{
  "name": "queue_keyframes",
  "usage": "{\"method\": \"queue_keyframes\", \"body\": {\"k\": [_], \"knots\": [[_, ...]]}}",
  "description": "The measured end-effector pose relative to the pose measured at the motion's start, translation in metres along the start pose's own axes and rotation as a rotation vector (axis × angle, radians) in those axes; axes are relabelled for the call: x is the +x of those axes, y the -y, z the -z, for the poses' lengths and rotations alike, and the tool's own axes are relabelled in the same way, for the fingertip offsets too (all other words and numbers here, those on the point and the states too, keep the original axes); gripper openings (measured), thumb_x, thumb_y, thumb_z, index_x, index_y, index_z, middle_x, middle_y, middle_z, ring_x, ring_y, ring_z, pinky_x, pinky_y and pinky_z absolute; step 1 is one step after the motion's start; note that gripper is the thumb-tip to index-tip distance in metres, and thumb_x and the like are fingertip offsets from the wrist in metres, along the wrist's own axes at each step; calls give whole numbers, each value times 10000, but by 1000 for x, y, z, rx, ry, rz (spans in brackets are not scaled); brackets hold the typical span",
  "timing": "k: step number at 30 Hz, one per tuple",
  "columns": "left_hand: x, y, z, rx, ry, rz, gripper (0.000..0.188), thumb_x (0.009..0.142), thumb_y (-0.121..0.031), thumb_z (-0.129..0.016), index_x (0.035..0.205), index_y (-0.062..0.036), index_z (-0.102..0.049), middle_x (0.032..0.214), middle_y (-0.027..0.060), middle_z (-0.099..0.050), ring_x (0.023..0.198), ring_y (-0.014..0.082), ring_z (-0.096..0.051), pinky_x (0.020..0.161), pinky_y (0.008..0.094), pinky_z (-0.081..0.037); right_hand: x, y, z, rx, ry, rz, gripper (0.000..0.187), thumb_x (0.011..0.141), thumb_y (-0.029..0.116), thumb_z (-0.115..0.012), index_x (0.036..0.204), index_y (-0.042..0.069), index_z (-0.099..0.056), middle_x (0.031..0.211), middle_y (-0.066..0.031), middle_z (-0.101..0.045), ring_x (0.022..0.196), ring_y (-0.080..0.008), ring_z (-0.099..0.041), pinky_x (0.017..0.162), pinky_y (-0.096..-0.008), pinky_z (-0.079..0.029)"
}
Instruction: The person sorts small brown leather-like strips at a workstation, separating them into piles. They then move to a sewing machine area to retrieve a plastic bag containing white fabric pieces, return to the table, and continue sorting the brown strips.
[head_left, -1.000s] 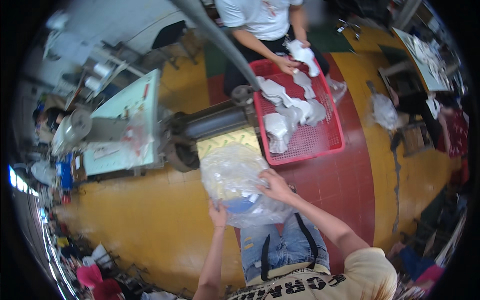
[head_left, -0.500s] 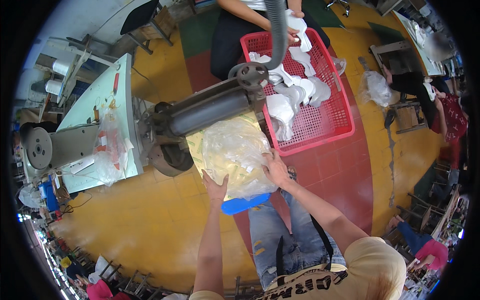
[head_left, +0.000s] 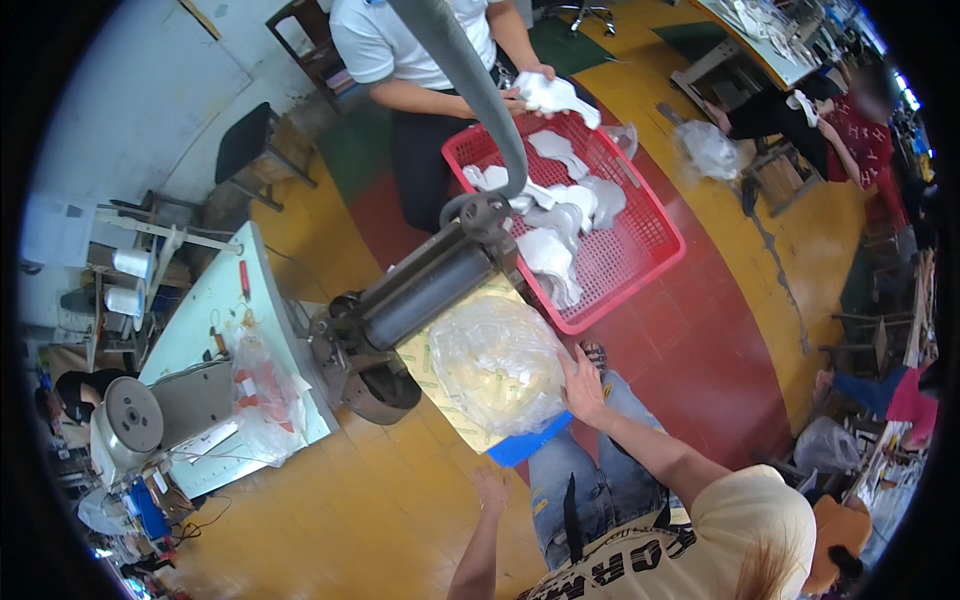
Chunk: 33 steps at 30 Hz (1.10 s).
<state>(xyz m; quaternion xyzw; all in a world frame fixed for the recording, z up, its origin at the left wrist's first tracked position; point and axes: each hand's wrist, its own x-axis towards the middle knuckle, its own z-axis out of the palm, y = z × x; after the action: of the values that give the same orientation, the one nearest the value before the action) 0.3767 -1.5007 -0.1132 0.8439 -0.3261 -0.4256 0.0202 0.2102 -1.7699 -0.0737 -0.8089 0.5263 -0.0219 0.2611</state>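
Note:
A clear plastic bag (head_left: 490,350), rounded and crinkled, lies on a yellowish printed sheet (head_left: 468,437) beside the dark cylindrical machine arm (head_left: 435,290). My right hand (head_left: 582,388) rests against the bag's right edge, its fingers stretched out along the plastic. My left hand (head_left: 490,488) is off the bag, just below the sheet's near corner, fingers apart and nothing visible in it. A blue piece (head_left: 530,442) sticks out from under the sheet's near edge, above my jeans. What the bag contains is hard to make out.
Beyond the machine stands a red plastic basket (head_left: 655,240) with white shaped pieces (head_left: 548,255). A co-worker behind it holds a white piece (head_left: 555,98). To the left is a pale green sewing table (head_left: 190,300) with a machine (head_left: 185,405). A grey hose (head_left: 460,75) hangs overhead.
My left hand has come away from the bag toward me. My right hand stays at its right edge. The bag looks rounder and more gathered. The view has shifted, showing more of the co-worker.

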Motion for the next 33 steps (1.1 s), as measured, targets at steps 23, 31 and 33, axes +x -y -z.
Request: {"method": "queue_keyframes", "body": {"k": [23,31,33], "knots": [[109,103,374,-398,-1327,44,390,852,-117,-600,1212,25,-555,1211,197,-556,1054,375,-564,919,443,-442,138,502,5,82,22,1159,662,790,323,-732,1316,52,-435,1151,-239,-529,1019,-397,-556,878,-440,-471],[100,78,384,-240,-1276,254,689,735,-477,-732,1201,8,-584,1168,201,-564,1099,355,-525,923,437,-439,197,503,-25,148,377,755,391,761,115,-670,1127,-4,-599,1039,-242,-608,954,-408,-634,837,-443,-512],[97,71,392,-239,-1238,322,748,679,-529,-764,1180,2,-599,1142,201,-578,1079,349,-543,921,432,-445,204,492,-15,308,365,578,426,768,108,-661,1176,21,-577,1145,-241,-575,986,-411,-622,855,-449,-504]]}}
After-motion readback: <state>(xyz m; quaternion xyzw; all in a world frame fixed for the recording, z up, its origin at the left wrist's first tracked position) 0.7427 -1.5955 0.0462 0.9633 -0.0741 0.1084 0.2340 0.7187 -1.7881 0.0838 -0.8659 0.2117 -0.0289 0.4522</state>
